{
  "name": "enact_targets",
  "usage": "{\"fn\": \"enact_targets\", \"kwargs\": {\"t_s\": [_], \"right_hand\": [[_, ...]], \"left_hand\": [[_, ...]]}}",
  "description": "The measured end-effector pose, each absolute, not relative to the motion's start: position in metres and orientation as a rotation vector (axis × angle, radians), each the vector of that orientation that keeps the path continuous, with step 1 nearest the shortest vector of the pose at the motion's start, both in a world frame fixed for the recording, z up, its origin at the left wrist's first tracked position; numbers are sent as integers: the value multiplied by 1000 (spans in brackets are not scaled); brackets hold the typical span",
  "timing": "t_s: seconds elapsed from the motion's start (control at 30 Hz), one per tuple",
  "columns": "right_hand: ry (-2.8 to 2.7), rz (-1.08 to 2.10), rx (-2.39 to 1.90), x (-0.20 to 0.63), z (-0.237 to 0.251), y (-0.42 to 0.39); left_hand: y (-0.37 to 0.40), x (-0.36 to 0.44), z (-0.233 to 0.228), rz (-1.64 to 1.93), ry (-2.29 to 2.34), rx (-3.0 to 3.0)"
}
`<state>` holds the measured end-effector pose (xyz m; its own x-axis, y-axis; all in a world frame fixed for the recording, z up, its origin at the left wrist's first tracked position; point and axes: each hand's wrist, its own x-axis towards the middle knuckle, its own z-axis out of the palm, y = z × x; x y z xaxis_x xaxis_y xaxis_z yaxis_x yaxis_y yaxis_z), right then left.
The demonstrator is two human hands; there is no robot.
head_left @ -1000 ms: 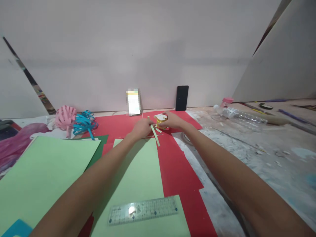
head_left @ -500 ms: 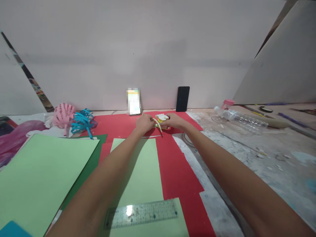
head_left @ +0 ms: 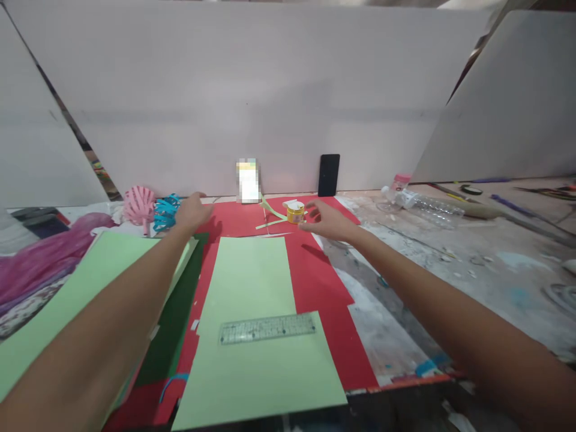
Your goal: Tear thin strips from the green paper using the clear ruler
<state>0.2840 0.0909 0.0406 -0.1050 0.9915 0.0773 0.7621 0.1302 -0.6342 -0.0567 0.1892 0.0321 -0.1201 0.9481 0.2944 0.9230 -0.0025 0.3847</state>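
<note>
Both our hands are empty: right hand (head_left: 327, 219) spread just beside the yellow glue pot (head_left: 295, 212). Left hand (head_left: 192, 211) nears the blue paper curls (head_left: 164, 211).

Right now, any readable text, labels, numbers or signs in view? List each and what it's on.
None can be read.
Clear ruler: scale marks show, numbers too small to read.
Yellow jar: label too small to read.
Upright card against the white wall: blurred out.
Plastic bottle lying on its side: no legible label.
Black phone: blank face.
</note>
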Motion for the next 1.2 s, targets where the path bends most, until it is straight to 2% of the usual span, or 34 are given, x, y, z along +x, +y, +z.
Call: {"fn": "enact_targets", "kwargs": {"t_s": [0.17,0.3,0.47,0.63,0.83,0.97,1.2], "right_hand": [[-2631,1101,-1435,249,50,4],[-2806,923,-1347,223,42,-23],[-2709,1111,-1344,230,35,-10],[-2266,1455,-1187,252,27,10],[-1653,1380,-1201,252,11,26],[-1707,1291,-1211,249,1,27],[-2047,1377,-1191,245,5,17]], "left_hand": [[125,-64,27,580,1828,2372],[84,-26,7,375,1456,2621],[76,6,-14,297,1361,2743],[73,7,-24,295,1392,2739],[48,12,-20,197,1362,2749],[29,19,-9,132,1380,2758],[28,22,8,194,1462,2722]]}}
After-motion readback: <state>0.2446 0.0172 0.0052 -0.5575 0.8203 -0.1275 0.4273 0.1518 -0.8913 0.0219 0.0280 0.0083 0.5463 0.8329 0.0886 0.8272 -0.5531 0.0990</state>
